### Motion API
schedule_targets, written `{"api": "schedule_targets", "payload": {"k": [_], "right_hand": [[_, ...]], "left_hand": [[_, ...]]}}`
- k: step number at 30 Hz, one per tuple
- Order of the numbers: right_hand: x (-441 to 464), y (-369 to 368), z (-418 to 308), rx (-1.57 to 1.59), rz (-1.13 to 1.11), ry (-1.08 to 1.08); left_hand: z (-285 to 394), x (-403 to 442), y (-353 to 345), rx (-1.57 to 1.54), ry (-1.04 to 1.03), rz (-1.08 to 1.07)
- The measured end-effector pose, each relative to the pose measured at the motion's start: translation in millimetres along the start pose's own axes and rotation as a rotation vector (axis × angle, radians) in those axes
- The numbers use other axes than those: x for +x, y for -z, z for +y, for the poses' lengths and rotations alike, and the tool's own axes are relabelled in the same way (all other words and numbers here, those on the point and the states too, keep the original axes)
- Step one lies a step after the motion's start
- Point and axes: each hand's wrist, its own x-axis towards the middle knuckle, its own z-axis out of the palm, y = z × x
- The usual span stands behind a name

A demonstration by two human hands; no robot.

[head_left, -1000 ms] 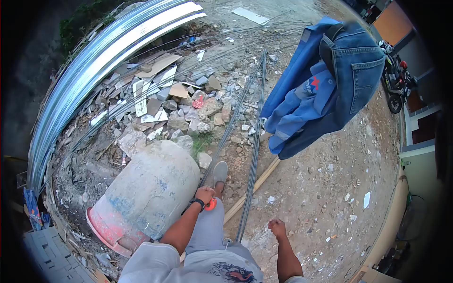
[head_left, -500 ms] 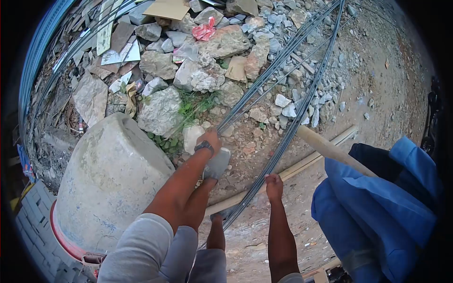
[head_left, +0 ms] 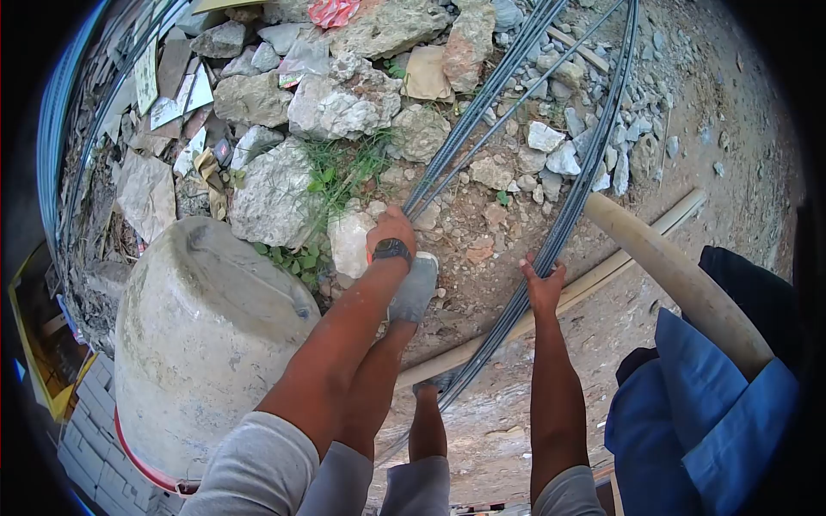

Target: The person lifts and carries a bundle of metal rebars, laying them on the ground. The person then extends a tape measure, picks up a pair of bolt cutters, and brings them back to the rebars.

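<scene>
My left hand (head_left: 391, 230), with a dark watch on the wrist, is closed around the left bundle of thin steel bars (head_left: 456, 146). My right hand (head_left: 544, 288) is at the right bundle of steel bars (head_left: 575, 202), its thumb and fingers on either side of the bars; part of the grip is hidden. Both bundles run from the top of the view down toward me. Below my left hand is my grey shoe (head_left: 415, 288); the other shoe (head_left: 437, 384) is partly behind the right bundle.
An upturned pale tub (head_left: 215, 344) with a red rim stands at left. Rocks (head_left: 275, 193) and rubble fill the upper left. A wooden pole (head_left: 619, 262) lies across the ground. At right, a thick tube (head_left: 680, 284) meets blue cloth (head_left: 705, 404).
My right hand has moved up and right, from a closed hand beside the right bundle to fingers around it. My left hand stays on its bars. The view has shifted.
</scene>
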Motion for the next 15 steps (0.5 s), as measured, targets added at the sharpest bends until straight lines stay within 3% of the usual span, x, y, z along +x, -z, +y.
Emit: {"api": "schedule_targets", "payload": {"k": [3, 6, 9, 15], "right_hand": [[13, -5, 20, 0.051, -0.095, -0.078], [20, -12, 48, 0.167, -0.054, -0.062], [15, 2, 33, 0.346, -0.261, -0.223], [0, -2, 24, 0.351, -0.127, -0.136]], "left_hand": [[2, 10, -1, 0.021, -0.01, -0.03], [5, 26, -1, 0.129, -0.03, -0.026], [6, 22, -3, 0.1, -0.039, 0.057], [2, 20, 5, 0.1, -0.054, 0.02]]}}
